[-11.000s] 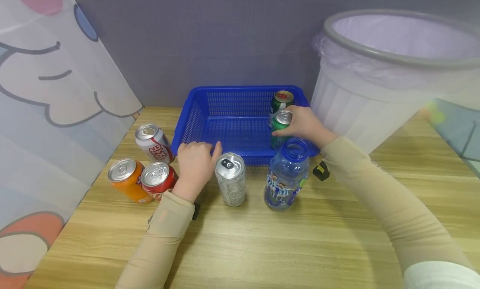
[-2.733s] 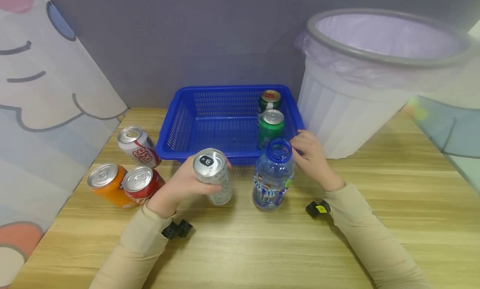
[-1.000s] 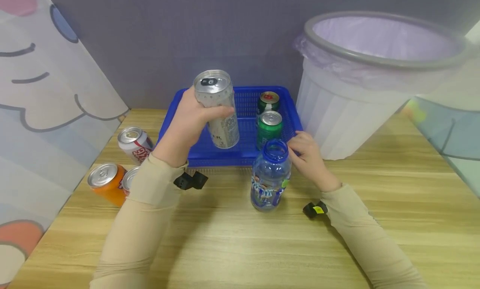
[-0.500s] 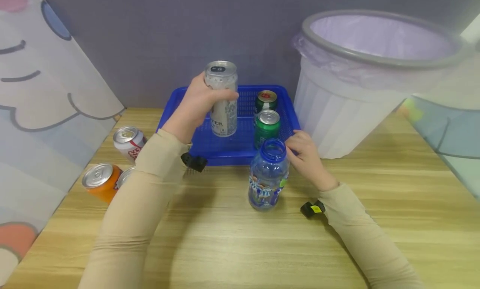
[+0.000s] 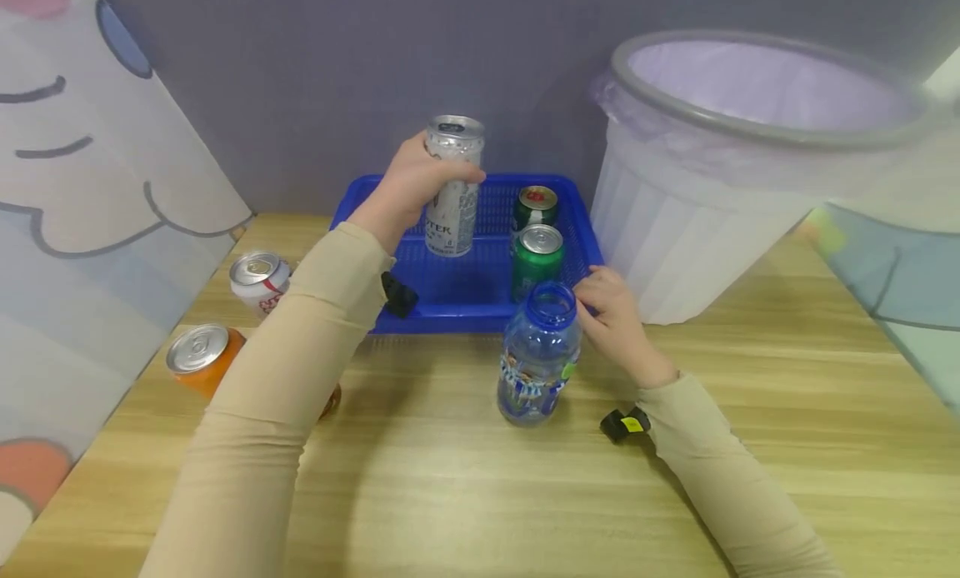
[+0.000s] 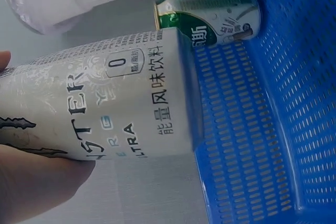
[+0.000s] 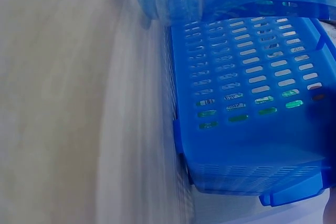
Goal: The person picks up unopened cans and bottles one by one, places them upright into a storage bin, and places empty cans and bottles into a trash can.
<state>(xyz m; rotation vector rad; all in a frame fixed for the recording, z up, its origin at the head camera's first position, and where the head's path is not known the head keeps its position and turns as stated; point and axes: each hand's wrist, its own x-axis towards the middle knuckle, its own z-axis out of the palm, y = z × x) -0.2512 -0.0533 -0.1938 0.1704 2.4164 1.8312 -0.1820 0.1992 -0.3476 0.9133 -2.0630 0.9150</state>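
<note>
My left hand (image 5: 423,182) grips a white Monster energy drink can (image 5: 452,216), upright over the middle of the blue basket (image 5: 480,311). The left wrist view shows the can's printed side (image 6: 126,93) close up, with the thumb along it. Inside the basket, on the right, stand a green Sprite can (image 5: 537,266) and a dark green can (image 5: 536,203). My right hand (image 5: 618,324) has its fingers curled at the basket's front right corner, just right of a clear blue plastic bottle (image 5: 532,370). That bottle stands open-mouthed before the basket.
Left of the basket stand a white and red can (image 5: 258,278) and an orange can (image 5: 202,357). A red can is mostly hidden by the left sleeve. A large white trash bin (image 5: 675,211) with a purple liner (image 5: 757,78) rises at the back right.
The left hand, earlier on the basket's edge, took the Monster can from the table, raised it over the basket and moved it rightward and back. The right hand released the Sprite can inside the basket.
</note>
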